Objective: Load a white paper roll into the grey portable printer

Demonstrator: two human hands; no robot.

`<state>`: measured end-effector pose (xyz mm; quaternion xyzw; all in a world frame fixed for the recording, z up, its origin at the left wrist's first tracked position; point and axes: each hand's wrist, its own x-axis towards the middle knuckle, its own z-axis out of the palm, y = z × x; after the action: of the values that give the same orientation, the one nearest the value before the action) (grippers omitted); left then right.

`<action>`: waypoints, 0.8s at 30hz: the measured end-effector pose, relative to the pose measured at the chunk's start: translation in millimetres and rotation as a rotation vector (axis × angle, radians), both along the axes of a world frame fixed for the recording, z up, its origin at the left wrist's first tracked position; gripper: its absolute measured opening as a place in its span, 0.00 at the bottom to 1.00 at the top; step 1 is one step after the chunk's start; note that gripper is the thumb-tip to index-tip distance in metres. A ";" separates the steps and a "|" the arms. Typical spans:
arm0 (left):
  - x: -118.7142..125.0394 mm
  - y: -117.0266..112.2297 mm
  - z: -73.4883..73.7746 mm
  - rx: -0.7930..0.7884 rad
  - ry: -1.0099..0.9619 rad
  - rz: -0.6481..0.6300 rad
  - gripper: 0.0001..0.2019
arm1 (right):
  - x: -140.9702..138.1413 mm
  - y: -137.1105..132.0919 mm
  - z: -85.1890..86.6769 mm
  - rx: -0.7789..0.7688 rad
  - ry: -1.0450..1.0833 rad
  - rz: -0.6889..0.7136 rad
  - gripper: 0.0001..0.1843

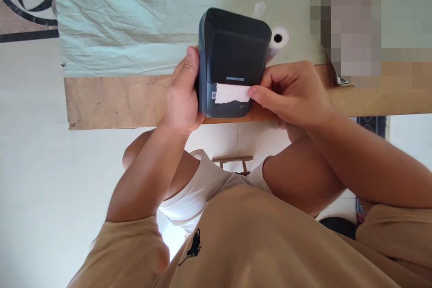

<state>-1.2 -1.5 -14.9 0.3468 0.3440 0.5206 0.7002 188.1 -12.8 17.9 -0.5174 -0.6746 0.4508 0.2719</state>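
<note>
My left grip (183, 92) clasps the black printer (236, 40) by its left side, "NIIMBOT" legible above the slot. Right grip (293, 90) pinches the white paper strip's (232, 93) right end.

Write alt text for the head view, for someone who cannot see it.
A person's left hand holds a dark, boxy plastic NIIMBOT printer while the right hand grips one end of a ragged-edged white paper strip at its front. Partly hidden behind, a white cylindrical roll rests on a pale green cloth over a wooden table.
</note>
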 end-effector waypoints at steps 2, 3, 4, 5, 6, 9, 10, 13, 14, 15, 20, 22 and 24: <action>0.7 -1.5 1.8 0.050 -0.040 0.095 0.21 | 0.7 0.8 0.9 -0.005 -0.012 0.015 0.25; 1.0 -2.2 3.4 0.059 -0.047 0.126 0.20 | 1.0 0.9 1.4 -0.010 -0.017 0.017 0.26; 1.4 -2.8 5.3 0.058 -0.049 0.133 0.19 | 1.3 0.7 2.0 -0.012 -0.022 0.015 0.26; 1.9 -3.3 7.5 0.050 -0.051 0.126 0.18 | 1.5 0.2 2.8 0.007 -0.029 0.009 0.26; 2.6 -3.7 9.9 0.041 -0.056 0.108 0.17 | 1.4 -0.6 3.9 0.047 -0.036 0.005 0.26; 5.8 -4.3 16.9 0.016 -0.083 0.065 0.17 | 0.1 -4.0 9.3 0.242 -0.026 -0.032 0.28; 6.8 -4.5 18.7 0.013 -0.088 0.050 0.18 | -0.6 -4.9 11.8 0.304 -0.003 -0.053 0.29; 6.9 -5.2 20.0 0.015 -0.072 0.016 0.19 | -1.7 -4.5 19.7 0.478 0.079 -0.116 0.27; 6.0 -5.5 19.2 0.019 -0.063 0.013 0.18 | -1.5 -3.2 22.1 0.540 0.104 -0.122 0.25; 4.8 -5.8 18.0 0.023 -0.053 0.013 0.18 | -0.8 -1.5 24.1 0.595 0.121 -0.123 0.22; 8.3 -9.7 15.5 0.064 -0.018 0.026 0.13 | 3.8 7.8 28.3 0.587 -0.003 -0.092 0.15; 15.7 -12.8 18.8 0.085 0.005 0.079 0.11 | 2.9 10.2 28.5 0.643 -0.172 -0.044 0.13; 22.4 -15.6 22.9 0.081 0.042 0.149 0.12 | -0.6 11.6 29.4 0.696 -0.405 -0.029 0.13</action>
<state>21.3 -17.2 7.9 0.3593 0.3620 0.5775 0.6375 187.4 -1.3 47.2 -0.4823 -0.8196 0.0804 0.2986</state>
